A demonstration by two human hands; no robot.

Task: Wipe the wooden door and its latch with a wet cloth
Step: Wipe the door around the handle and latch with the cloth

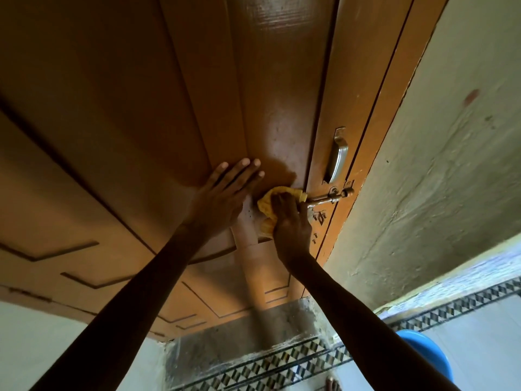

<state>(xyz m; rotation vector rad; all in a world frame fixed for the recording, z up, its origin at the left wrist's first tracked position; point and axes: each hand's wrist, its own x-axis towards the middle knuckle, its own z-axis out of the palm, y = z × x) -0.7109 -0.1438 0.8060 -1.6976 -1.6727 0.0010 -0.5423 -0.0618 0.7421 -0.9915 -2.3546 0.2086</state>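
Note:
The brown wooden door (174,108) fills most of the view. Its metal sliding latch (332,196) sits near the right edge, below a curved metal pull handle (338,159). My right hand (290,221) presses a yellow cloth (266,206) against the door at the left end of the latch bolt. My left hand (225,193) lies flat on the door panel just left of the cloth, fingers spread. A damp darker patch shows on the wood above the cloth.
A pale plastered wall (437,165) stands right of the door frame. Below are a concrete threshold (239,342), patterned tile borders and a blue plastic tub (423,351) at the lower right.

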